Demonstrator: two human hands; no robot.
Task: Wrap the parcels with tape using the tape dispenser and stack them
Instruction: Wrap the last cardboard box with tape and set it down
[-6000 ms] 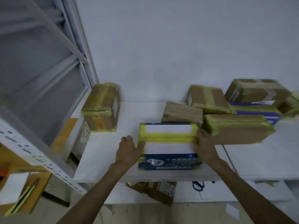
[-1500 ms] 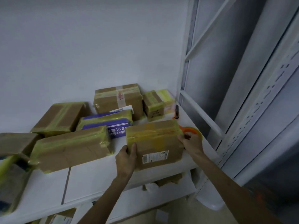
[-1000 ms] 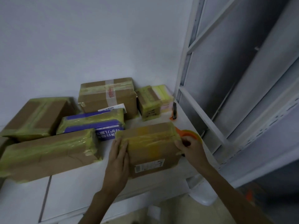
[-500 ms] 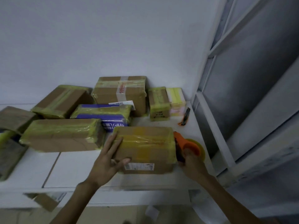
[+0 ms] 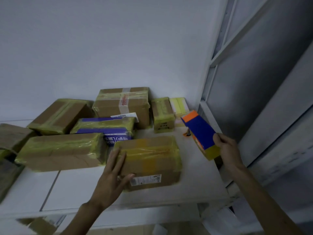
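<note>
Left grip (image 5: 111,175) flat on brown cardboard parcel wrapped in yellow tape (image 5: 152,158); right grip (image 5: 227,148) holds blue-and-orange rectangular carton (image 5: 199,133).
My left fingers are straight and spread over the parcel's top left, thumb on its front face. Parcel sits on the white surface (image 5: 76,187) near the front edge, just beside a long yellow-taped cardboard parcel (image 5: 62,151). Right grip pinches the carton's lower end, carton tilted, at the surface's right end.

A white table (image 5: 76,187) meets a pale wall (image 5: 101,48) beside grey racking (image 5: 250,92).
</note>
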